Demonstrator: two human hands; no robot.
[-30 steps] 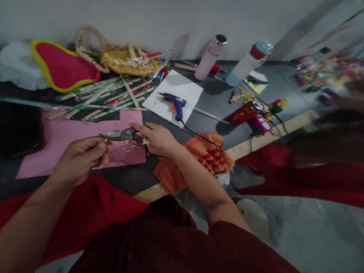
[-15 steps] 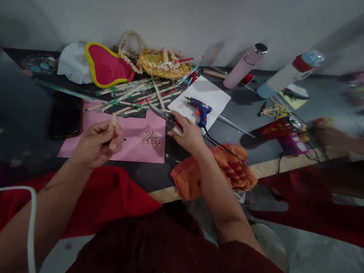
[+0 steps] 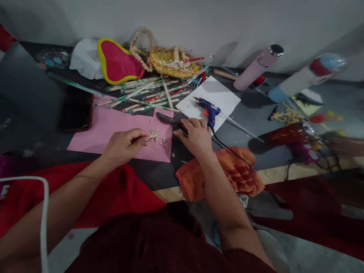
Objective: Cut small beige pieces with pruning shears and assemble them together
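Observation:
My left hand [image 3: 126, 146] is closed in a pinch above the pink paper [image 3: 103, 124]. Its fingertips meet the edge of a small pile of short pale sticks [image 3: 154, 134]; whatever is between them is too small to make out. My right hand [image 3: 197, 137] wraps palm-down over the handles of pruning shears [image 3: 167, 119], whose dark blades point left above the paper's upper right corner. Fingers hide most of the handles. Behind the paper lie several wrapped chopsticks [image 3: 147, 94] in a loose heap.
A blue glue gun [image 3: 209, 109] rests on white paper [image 3: 222, 95], its cord running past an orange towel [image 3: 236, 170]. A phone [image 3: 77, 110] borders the pink paper. At the back stand a wicker basket [image 3: 174, 66] and a pink flask [image 3: 258, 68]. A co-worker's hand [image 3: 345, 144] is at right.
My left hand has moved right and down to the small pile, from holding a short pale piece up over the paper's left part. My right hand and the shears have lowered slightly.

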